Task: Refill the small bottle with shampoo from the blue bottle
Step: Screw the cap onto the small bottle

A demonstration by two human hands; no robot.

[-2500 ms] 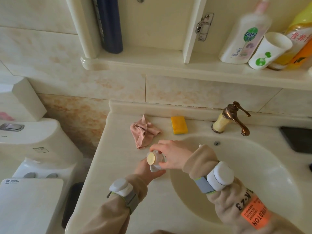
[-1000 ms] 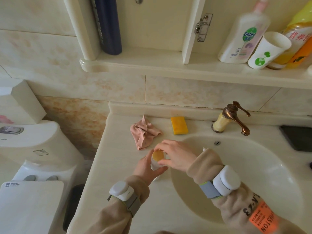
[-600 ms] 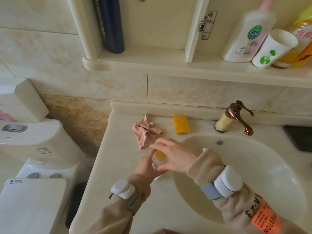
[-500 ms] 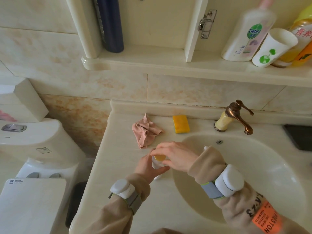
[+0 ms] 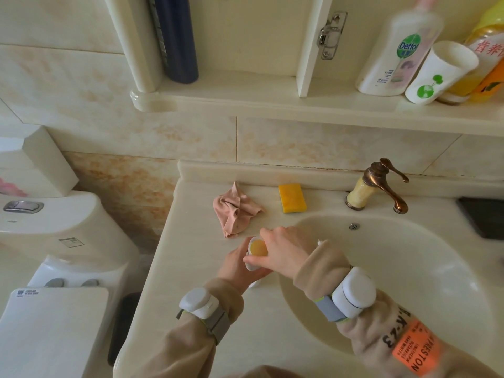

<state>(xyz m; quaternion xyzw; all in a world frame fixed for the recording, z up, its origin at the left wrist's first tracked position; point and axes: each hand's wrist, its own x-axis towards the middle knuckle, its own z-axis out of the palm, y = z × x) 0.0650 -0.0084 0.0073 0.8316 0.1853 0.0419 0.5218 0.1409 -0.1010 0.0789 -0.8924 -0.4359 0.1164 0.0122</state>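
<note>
The left hand (image 5: 236, 264) wraps the small bottle (image 5: 255, 255) from below, steadying it on the counter (image 5: 191, 255) beside the basin (image 5: 409, 268), probably so that any spill lands near the sink. The right hand (image 5: 283, 251) pinches the bottle's top between thumb and fingers; a round yellow-orange disc shows there, but whether it is a cap or the open mouth cannot be told. The blue bottle (image 5: 177, 36) stands upright on the shelf (image 5: 245, 105) above, well apart from both hands and untouched, so pouring appears not yet begun. A pink cloth (image 5: 236, 212) and a yellow sponge (image 5: 291, 198) lie near the hands, handy for wiping. Legible writing: "Dettol" on the white bottle (image 5: 395, 58); red Chinese characters, partly cut off, on the yellow bottle (image 5: 488, 47); "PRESTON" on the orange sleeve patch (image 5: 416, 356).
</note>
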